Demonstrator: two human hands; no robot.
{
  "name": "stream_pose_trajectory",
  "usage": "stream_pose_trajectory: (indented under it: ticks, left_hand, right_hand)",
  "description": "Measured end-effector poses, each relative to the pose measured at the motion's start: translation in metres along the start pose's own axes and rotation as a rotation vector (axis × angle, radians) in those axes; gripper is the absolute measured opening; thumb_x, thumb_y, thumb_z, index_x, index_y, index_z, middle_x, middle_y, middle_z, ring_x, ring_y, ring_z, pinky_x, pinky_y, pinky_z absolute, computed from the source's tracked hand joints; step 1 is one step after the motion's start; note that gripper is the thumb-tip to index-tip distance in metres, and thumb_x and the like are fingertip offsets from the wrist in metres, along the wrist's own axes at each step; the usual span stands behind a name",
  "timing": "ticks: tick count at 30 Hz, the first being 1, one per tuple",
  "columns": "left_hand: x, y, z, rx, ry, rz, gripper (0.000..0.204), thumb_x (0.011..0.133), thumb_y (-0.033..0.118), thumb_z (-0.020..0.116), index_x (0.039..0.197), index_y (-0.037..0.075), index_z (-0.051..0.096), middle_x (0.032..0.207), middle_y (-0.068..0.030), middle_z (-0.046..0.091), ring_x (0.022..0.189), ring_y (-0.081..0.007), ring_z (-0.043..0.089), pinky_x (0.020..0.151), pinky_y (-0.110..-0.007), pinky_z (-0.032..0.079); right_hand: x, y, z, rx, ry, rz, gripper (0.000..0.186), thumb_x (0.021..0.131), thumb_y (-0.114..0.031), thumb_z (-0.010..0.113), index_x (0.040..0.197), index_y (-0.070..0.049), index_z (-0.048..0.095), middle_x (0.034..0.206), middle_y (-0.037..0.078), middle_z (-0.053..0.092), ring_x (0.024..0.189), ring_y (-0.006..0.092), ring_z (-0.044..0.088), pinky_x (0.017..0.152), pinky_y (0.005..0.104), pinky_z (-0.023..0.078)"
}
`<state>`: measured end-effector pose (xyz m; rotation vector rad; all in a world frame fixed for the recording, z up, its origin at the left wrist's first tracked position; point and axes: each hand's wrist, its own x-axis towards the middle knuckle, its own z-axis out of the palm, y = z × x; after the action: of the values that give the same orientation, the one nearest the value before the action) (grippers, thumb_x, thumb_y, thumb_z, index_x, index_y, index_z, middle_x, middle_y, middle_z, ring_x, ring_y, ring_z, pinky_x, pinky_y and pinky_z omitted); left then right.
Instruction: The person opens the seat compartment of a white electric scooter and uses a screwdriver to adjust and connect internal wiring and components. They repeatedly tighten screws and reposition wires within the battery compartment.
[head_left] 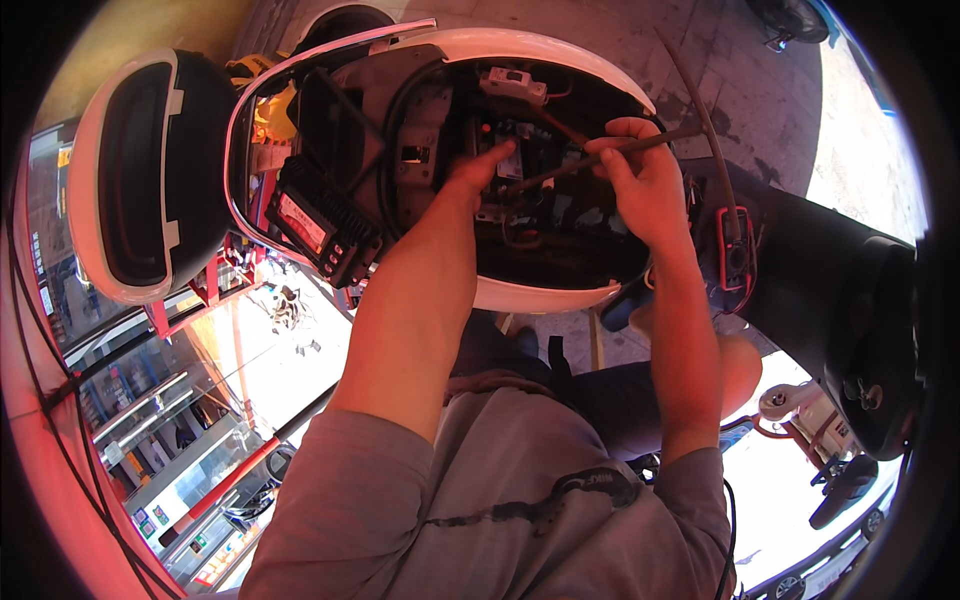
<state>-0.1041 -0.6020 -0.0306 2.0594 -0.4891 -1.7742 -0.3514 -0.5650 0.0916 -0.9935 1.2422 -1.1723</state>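
An opened scooter body (pixel 535 295) with a pale shell lies in front of me, wiring and electrical parts in its dark cavity. My left hand (pixel 480 172) reaches into the cavity's middle, one digit stretched out over the parts; its other fingers are hidden in shadow. At the cavity's right side, my right hand (pixel 640 175) pinches a dark, thin cable (pixel 570 170) between thumb and fingers. The cable slants down-left toward my left hand; whether they touch I cannot tell. Above both hands, a small white circuit breaker (pixel 512 84) sits near the far rim.
A black finned box (pixel 318 225) with a red-and-white label leans at the cavity's left. A red-rimmed multimeter (pixel 735 250) lies at the right, near a long black seat (pixel 830 270). A white-edged shell piece (pixel 125 180) stands far left, above a glass display case (pixel 185 460).
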Motion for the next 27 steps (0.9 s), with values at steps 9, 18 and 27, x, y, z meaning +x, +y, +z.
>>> stream_pose_trajectory:
  ticks: [9, 18, 27]
  left_hand:
    - [-0.007, 0.003, 0.004, 0.003, 0.053, -0.010, 0.087, 0.063, 0.050, 0.085, 0.128, 0.000, 0.056, 0.132, -0.0201, 0.056, 0.128, -0.0322, 0.048, 0.106, -0.047, 0.035]
    - [-0.016, 0.007, 0.004, 0.022, 0.035, -0.005, 0.080, 0.070, 0.049, 0.083, 0.127, 0.000, 0.056, 0.123, -0.0190, 0.060, 0.109, -0.0306, 0.061, 0.090, -0.045, 0.051]
    - [-0.018, 0.009, 0.009, 0.056, 0.054, 0.018, 0.079, 0.069, 0.048, 0.084, 0.126, 0.000, 0.058, 0.122, -0.0184, 0.061, 0.110, -0.0285, 0.061, 0.089, -0.043, 0.051]
  right_hand:
    - [0.003, -0.008, -0.001, -0.062, -0.052, 0.130, 0.021, 0.091, 0.000, 0.057, 0.111, -0.002, 0.053, 0.094, 0.006, 0.068, 0.082, 0.0104, 0.062, 0.073, 0.0245, 0.050]
    - [0.003, -0.009, 0.002, -0.256, -0.085, 0.120, 0.022, 0.091, 0.002, 0.053, 0.113, -0.002, 0.051, 0.098, 0.007, 0.068, 0.086, 0.0107, 0.062, 0.080, 0.0263, 0.051]
    - [0.001, -0.001, 0.004, -0.004, -0.093, 0.038, 0.025, 0.093, 0.003, 0.049, 0.117, -0.001, 0.048, 0.101, 0.010, 0.067, 0.091, 0.0134, 0.063, 0.080, 0.0264, 0.052]
